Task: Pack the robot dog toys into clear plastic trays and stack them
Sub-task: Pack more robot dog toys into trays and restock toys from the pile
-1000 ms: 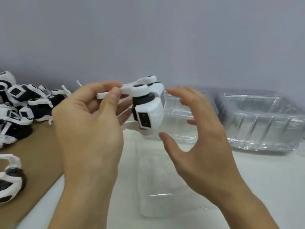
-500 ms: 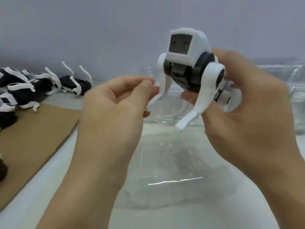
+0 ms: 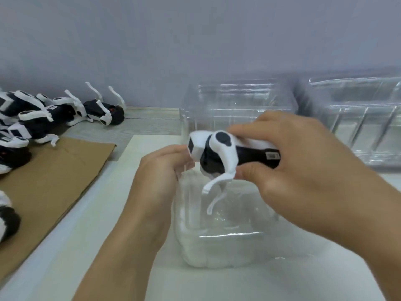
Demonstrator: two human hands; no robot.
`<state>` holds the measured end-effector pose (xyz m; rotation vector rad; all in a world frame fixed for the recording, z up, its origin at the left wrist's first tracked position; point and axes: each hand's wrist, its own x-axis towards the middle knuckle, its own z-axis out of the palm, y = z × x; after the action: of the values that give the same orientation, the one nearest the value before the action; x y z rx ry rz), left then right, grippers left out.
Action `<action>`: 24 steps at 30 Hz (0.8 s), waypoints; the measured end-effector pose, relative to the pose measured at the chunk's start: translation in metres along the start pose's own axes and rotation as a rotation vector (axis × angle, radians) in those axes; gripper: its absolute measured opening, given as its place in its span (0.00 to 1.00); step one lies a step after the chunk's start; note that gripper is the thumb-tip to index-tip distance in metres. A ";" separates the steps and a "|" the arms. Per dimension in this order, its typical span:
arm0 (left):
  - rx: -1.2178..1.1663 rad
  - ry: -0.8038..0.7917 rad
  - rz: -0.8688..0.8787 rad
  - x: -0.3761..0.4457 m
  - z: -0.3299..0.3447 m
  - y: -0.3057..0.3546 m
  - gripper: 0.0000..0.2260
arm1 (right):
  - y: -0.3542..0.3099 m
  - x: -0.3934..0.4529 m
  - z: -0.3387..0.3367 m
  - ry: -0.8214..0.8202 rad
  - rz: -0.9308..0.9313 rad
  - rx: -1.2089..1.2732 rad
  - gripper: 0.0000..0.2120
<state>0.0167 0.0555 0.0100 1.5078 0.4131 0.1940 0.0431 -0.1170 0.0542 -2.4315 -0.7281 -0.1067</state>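
My right hand (image 3: 303, 168) grips a black-and-white robot dog toy (image 3: 219, 153) by its black body, holding it sideways with the head pointing left and the white legs hanging down. It hovers over a clear plastic tray (image 3: 217, 250) that lies on the white surface in front of me. My left hand (image 3: 158, 177) is at the toy's head, its fingers curled; whether it holds the head or the tray's rim is hidden. The tray under the toy looks empty.
Several more robot dog toys (image 3: 43, 118) lie in a heap at the far left, partly on a brown cardboard sheet (image 3: 54, 183). Stacks of clear trays (image 3: 238, 101) stand against the wall behind, and more clear trays (image 3: 358, 118) are at the right.
The toy was held upright and high in my right hand; it has been turned sideways and lowered over the tray. My left hand dropped with it and stays at the toy's head.
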 end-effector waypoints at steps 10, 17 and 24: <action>-0.023 0.072 0.006 0.000 0.007 -0.002 0.12 | -0.003 -0.001 0.001 0.033 0.038 -0.023 0.14; -0.059 0.058 0.031 0.002 0.008 -0.003 0.09 | 0.003 -0.002 0.015 0.021 0.045 0.044 0.15; -0.033 -0.029 0.000 -0.001 0.010 0.000 0.12 | 0.005 0.001 0.019 0.046 -0.009 -0.039 0.11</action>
<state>0.0200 0.0458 0.0099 1.4765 0.3849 0.1783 0.0443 -0.1091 0.0365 -2.4549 -0.7221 -0.1817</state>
